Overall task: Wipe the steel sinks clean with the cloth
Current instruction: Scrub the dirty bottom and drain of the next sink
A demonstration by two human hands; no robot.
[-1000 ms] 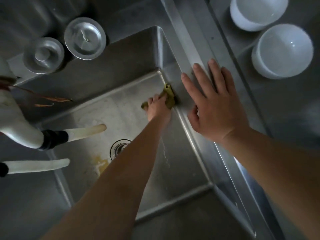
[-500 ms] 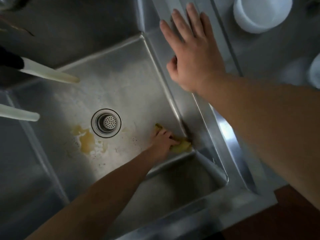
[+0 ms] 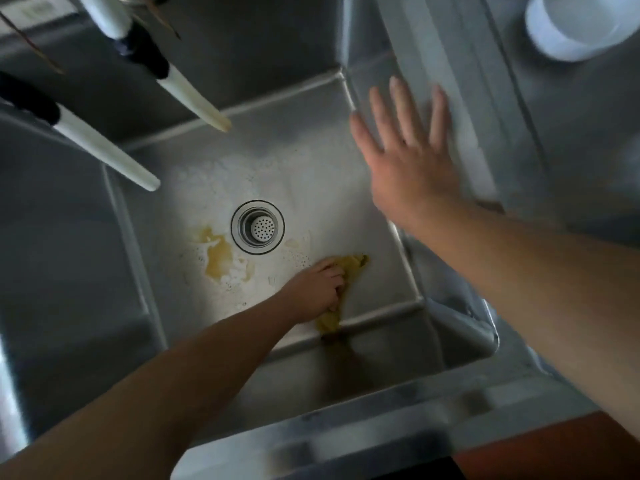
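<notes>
Since half a second ago my left hand (image 3: 317, 289) has dragged the cloth (image 3: 343, 289) inward from the sink (image 3: 194, 341) corner, grip curled on it. Right hand (image 3: 412, 161) spread flat, empty. Yellow puddle (image 3: 218, 258) beside the drain (image 3: 258, 226).

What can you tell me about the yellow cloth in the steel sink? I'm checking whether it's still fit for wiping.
The yellow cloth is a small, crumpled, mustard-coloured rag that looks soft and damp. It lies bunched on the floor of the steel sink, near the front right corner, one end reaching the front wall's seam. The left hand grips it from above, fingers curled round its middle, so only its two ends show. It sits right of the round drain strainer and the yellowish puddle. Tears or wear cannot be judged.
</notes>
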